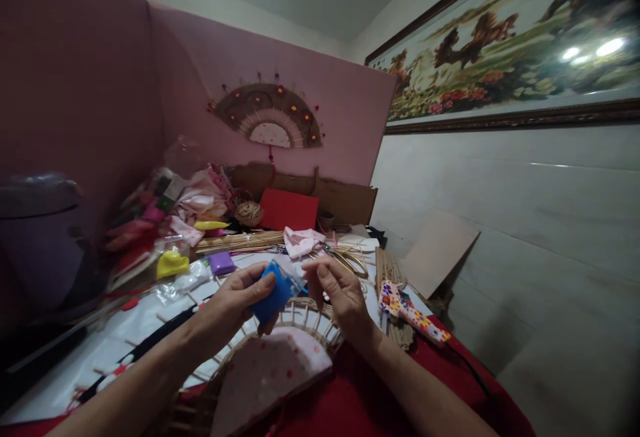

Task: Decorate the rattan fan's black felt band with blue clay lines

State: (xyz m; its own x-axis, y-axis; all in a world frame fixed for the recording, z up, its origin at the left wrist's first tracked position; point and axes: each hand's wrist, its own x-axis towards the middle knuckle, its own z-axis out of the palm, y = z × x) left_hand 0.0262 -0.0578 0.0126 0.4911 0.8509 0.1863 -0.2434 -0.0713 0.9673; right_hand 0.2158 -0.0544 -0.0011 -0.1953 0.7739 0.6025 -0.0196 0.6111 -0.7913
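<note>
I see the left hand (pixel 245 295) holding a flat, square, bright blue plastic packet (pixel 273 295) between its thumb and fingers. The packet is up over the red surface (pixel 360 393), above a half-round fan with pale pink, red-dotted cloth (pixel 280 355). The right hand (pixel 344 298) is just right of the packet, near its see-through end. Its fingers are curled close together, but I cannot tell if they hold anything. Farther away, on the left, are a small square purple packet (pixel 221 263) and a soft yellow lump (pixel 173 264). On the right lies a flowery glue gun (pixel 414 317). Far back, a brown fan with little flowers (pixel 273 98) is on a pink board (pixel 345 103).
</note>
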